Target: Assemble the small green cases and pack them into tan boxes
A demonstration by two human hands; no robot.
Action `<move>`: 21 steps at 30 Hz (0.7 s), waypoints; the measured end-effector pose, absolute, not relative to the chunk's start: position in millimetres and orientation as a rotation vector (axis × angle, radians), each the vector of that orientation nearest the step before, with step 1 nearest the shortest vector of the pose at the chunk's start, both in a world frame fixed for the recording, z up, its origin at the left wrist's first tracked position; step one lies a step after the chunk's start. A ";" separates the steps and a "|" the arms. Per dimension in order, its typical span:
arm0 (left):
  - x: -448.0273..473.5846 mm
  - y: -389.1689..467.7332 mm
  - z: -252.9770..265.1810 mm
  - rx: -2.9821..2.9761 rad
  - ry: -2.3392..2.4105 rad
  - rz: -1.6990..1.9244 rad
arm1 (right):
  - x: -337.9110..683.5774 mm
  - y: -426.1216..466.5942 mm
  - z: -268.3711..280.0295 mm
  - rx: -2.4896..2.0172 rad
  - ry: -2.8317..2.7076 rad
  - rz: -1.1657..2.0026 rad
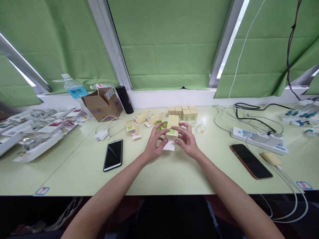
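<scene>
A small pale-yellow carton [172,121] with a green label is between my hands, its upper flap raised and a white flap hanging below. My left hand [156,143] has its fingers closed on the carton's left side. On the opposite side, my right hand [188,140] grips the same carton with fingers and thumb. What lies inside the carton cannot be made out. Green ring-shaped pieces [163,124] sit just behind my left fingers. Several clear round plastic pieces [200,128] lie beyond my right hand.
Unfolded cartons [133,129] lie left of my hands; several closed cartons [189,114] stand behind. A phone [113,155] lies at left, another phone [250,161] at right near a power strip [259,140] with cables. A brown box [103,106] and black bottle [124,100] stand at back left.
</scene>
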State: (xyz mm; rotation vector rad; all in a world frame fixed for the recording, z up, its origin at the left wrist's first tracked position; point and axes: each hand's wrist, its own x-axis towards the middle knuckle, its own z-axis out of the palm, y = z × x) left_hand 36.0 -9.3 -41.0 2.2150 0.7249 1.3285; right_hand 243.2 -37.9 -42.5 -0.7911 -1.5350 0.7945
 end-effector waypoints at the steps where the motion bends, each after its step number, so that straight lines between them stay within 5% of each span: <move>1: 36.3 -9.3 -41.0 2.211 0.733 1.334 | 243.6 -37.0 -43.6 -0.794 -1.530 0.814; 21: 39.5 -7.3 -47.3 2.149 0.751 1.419 | 240.0 -30.8 -50.2 -0.828 -1.455 0.852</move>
